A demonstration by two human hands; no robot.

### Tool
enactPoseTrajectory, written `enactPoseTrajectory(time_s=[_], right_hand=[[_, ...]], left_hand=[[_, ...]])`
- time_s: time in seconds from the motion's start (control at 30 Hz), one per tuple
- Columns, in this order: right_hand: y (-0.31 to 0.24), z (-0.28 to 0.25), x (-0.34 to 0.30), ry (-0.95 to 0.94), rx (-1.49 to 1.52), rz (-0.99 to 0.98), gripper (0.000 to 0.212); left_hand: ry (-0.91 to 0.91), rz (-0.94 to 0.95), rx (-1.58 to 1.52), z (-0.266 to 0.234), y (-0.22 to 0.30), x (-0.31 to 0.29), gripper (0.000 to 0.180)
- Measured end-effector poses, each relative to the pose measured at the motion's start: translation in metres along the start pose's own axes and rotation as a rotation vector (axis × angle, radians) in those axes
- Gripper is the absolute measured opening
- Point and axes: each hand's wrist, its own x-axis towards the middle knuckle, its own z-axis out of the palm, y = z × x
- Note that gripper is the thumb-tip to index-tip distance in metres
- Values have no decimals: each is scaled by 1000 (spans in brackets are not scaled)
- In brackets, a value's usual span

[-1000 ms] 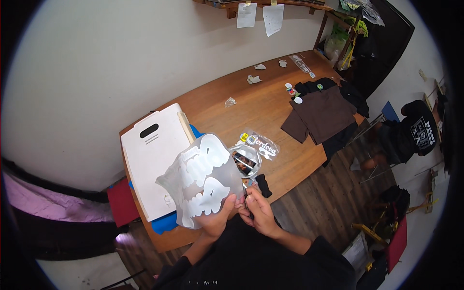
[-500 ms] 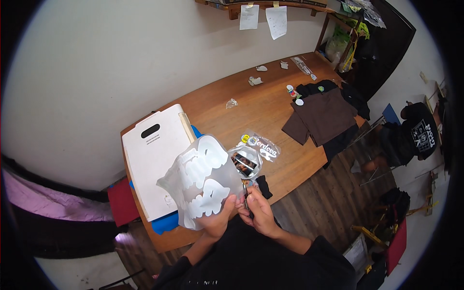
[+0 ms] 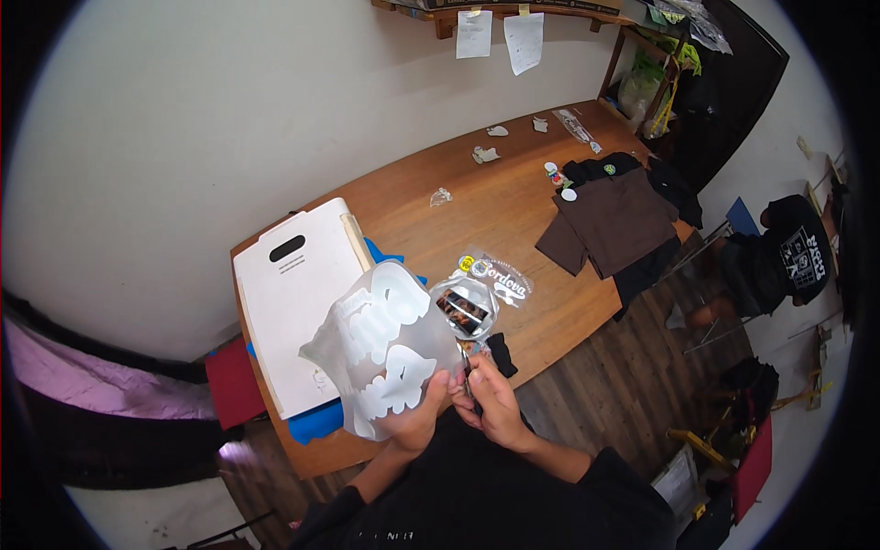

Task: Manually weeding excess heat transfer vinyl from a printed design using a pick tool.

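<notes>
My left hand (image 3: 420, 423) pinches the lower right part of a translucent film sheet (image 3: 335, 376), which bears large white lettering shapes. The sheet is held up over the near edge of the table and curls at its left side. Closed around the handles of a pair of scissors (image 3: 467, 365) is my right hand (image 3: 495, 405). The blades point away from me at the sheet's right edge; how far they are open I cannot make out. Both hands are close together in front of my black shirt.
On the wooden table (image 3: 394, 211) lies a white panel (image 3: 293, 330) with a slot, over blue material. A clear round container (image 3: 495, 316), a printed clear film (image 3: 515, 286), film scraps (image 3: 486, 155) and folded brown cloth (image 3: 619, 220) lie about. A person (image 3: 793, 247) sits at far right.
The film sheet has shifted slightly, tilting a little to the right and downward. Both hands stay in nearly the same place, the scissors at the same edge.
</notes>
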Motion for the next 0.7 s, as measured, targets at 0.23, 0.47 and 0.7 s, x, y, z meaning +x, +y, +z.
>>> enactPoseTrajectory(time_s=[0.23,0.47,0.7], right_hand=[[3,-2,-2,4,-19,-16,23],[6,-1,-4,24,10,-14,21],[7,3,-2,57,-4,-40,21]], left_hand=[[-36,-7,-27,2,4,-1,35],[-7,52,31,3,-5,-7,37],[24,11,-70,9,-3,-12,43]])
